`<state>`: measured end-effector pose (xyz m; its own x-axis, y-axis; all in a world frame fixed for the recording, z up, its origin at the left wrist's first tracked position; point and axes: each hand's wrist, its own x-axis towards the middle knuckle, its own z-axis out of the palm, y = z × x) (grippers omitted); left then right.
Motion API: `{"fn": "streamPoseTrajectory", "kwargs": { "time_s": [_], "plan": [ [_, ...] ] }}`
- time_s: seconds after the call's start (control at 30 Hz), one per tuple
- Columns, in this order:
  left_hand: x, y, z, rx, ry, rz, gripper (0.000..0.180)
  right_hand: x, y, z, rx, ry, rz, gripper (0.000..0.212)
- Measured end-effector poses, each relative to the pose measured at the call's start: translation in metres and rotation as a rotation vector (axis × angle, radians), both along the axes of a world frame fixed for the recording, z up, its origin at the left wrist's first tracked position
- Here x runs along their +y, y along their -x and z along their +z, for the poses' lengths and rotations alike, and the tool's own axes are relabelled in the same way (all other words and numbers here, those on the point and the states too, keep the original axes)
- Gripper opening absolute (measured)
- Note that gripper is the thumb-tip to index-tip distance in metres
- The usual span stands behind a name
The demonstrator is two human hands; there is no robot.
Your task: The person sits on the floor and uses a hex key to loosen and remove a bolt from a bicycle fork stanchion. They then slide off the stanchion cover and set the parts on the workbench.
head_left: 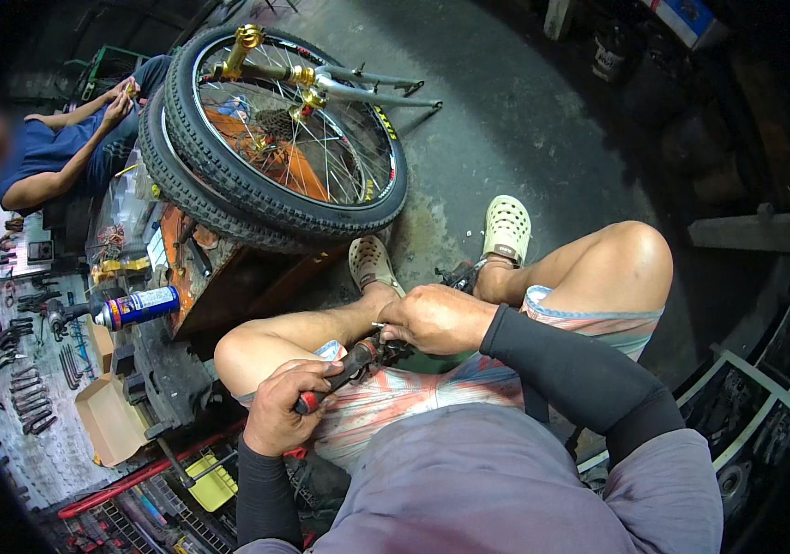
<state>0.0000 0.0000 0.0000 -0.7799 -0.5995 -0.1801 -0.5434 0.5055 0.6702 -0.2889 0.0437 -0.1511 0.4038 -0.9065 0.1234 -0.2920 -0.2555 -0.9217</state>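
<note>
My left hand (pixel 286 404) wraps round the dark handle of a hand tool (pixel 350 367) with a red end, held above my lap. The tool's head points toward my right hand (pixel 441 319). My right hand is closed, its fingertips pinching a small metal piece (pixel 377 325) next to the tool's head. That piece is too small to name. A dark mechanical part (pixel 458 275) shows just beyond my right hand, partly hidden by it. I cannot tell whether the tool touches it.
Two bicycle wheels (pixel 293 217) and a grey fork (pixel 367 88) with gold fittings lie on a wooden bench (pixel 193 272) ahead left. A blue spray can (pixel 141 307) stands at its edge. Wrenches (pixel 30 397) and an open cardboard box (pixel 110 420) are left. Another person (pixel 67 166) sits far left.
</note>
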Motion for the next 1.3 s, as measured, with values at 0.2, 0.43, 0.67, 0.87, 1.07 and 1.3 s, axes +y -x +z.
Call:
{"fn": "streamPoseTrajectory", "kwargs": {
  "time_s": [0.2, 0.43, 0.67, 0.87, 1.07, 1.3],
  "plan": [
    [0.006, 0.01, -0.006, 0.032, 0.011, -0.002, 0.039, 0.007, 0.006, 0.013, 0.083, -0.099, -0.012, 0.036],
    [0.007, 0.001, -0.007, 0.034, 0.011, 0.032, 0.039, 0.006, -0.005, 0.011, 0.038, -0.076, -0.052, 0.029],
    [0.008, 0.002, -0.004, 0.014, 0.003, 0.037, 0.036, 0.008, -0.004, -0.004, -0.056, -0.031, -0.064, 0.024],
    [0.01, -0.007, -0.008, 0.016, 0.013, 0.039, 0.039, 0.009, -0.005, 0.002, -0.008, -0.087, -0.029, 0.024],
    [0.007, 0.001, -0.002, 0.044, -0.003, 0.038, 0.035, 0.007, -0.004, 0.004, 0.011, -0.106, -0.03, 0.023],
    [0.007, 0.002, -0.001, 0.074, -0.038, 0.027, 0.029, 0.006, -0.01, 0.019, 0.083, -0.196, -0.037, 0.025]
  ]
}}
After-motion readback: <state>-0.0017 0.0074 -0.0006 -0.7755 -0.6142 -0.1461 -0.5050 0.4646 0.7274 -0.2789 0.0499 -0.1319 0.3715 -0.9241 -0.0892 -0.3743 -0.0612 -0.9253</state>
